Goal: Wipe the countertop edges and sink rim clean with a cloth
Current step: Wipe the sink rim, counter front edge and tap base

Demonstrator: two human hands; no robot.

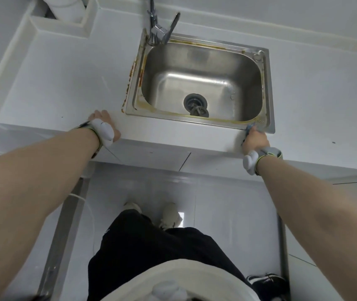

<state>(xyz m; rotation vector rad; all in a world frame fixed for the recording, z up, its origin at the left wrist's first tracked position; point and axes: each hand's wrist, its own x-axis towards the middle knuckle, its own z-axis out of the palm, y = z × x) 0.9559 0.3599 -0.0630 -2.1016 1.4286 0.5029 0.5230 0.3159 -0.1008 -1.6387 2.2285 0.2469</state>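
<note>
One rectangular stainless-steel sink [267,88] is sitting in one white countertop [64,83], with one chrome tap [159,31] standing at its eleven o'clock corner and one round dark drain strainer [195,103] lying in its basin. Two bare hands are showing, the left hand [103,124] at nine o'clock and the right hand [255,141] at three o'clock, each wearing one white wrist-strapped device. One small bluish cloth [250,128] is peeking out.

- Your arms are bare right up to the frame edge, no sleeves showing.
- On your left hand [104,127] you've got a white padded piece strapped across the back, with a dark, yellow-green-edged band at the wrist.
- Your right hand [256,141] has a matching white pad and a grey wrist strap.
- Below, you're in black trousers, a white top and pale shoes.
</note>
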